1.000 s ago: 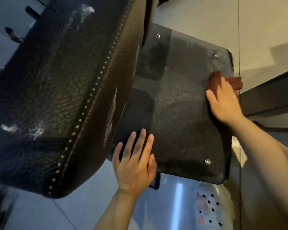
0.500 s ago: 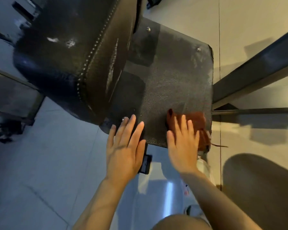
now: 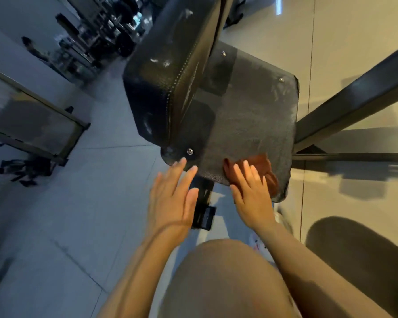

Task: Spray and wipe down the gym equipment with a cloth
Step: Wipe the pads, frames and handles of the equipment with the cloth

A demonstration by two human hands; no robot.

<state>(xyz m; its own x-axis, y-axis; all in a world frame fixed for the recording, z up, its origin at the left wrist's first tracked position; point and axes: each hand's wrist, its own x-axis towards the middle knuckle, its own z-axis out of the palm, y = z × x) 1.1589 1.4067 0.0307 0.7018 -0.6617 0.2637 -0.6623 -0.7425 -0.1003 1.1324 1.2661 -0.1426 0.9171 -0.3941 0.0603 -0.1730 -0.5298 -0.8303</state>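
A black textured seat pad (image 3: 251, 115) with metal studs at its corners fills the middle of the view. A black stitched backrest pad (image 3: 168, 72) with white smears stands over its left side. My right hand (image 3: 251, 193) presses flat on a brown cloth (image 3: 263, 166) at the seat's near right edge, fingers straight. My left hand (image 3: 172, 198) lies open with straight fingers, its fingertips at the seat's near left corner beside a stud. No spray bottle is in view.
A dark metal frame bar (image 3: 354, 95) runs up to the right from the seat. A black bracket (image 3: 203, 214) hangs under the seat's front edge. A low frame (image 3: 32, 125) and more gym equipment (image 3: 97, 33) stand on the tiled floor at left.
My right hand drew the cloth from the seat's far right edge to the near edge. My left hand slid off the seat toward its near left corner. The camera pulled back.
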